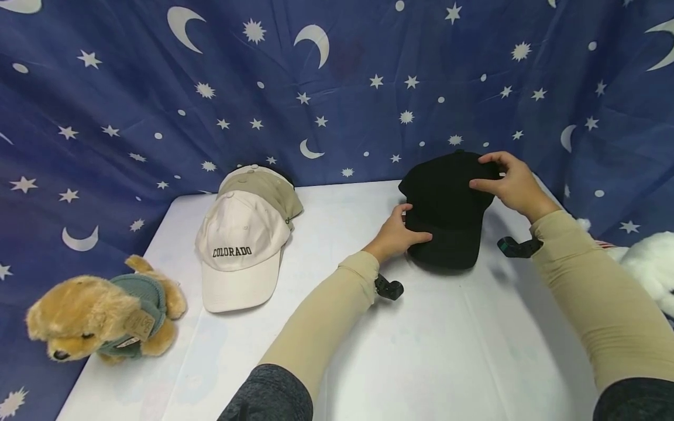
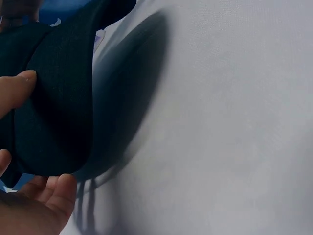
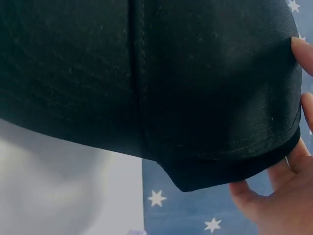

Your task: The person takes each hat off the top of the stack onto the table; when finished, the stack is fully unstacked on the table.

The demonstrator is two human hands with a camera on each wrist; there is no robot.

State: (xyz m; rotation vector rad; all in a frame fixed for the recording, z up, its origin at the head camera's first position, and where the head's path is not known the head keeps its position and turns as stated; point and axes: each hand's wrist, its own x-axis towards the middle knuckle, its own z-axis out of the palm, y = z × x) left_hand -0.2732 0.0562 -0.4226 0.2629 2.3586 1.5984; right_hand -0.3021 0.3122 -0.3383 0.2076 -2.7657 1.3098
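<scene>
A black baseball cap point(image 1: 447, 204) is held between both hands at the back right of the table, brim toward the person. My left hand point(image 1: 394, 235) grips its left side near the brim, thumb on top. In the left wrist view the fingertips point(image 2: 64, 188) reach under the brim's edge, and the brim point(image 2: 63, 103) casts a shadow on the cloth. On the upper right, my right hand point(image 1: 515, 186) grips the crown. Its fingers point(image 3: 244, 198) curl under the crown's lower rim in the right wrist view, while the thumb lies along the outside.
Left of centre, a cream cap point(image 1: 242, 228) lettered COLORADO overlaps a khaki cap point(image 1: 274, 190), with more caps behind. A plush dog point(image 1: 95, 316) in a green top lies at the left edge. White plush point(image 1: 653, 272) shows at far right. A starry blue curtain point(image 1: 358, 140) hangs behind the white table point(image 1: 421, 351).
</scene>
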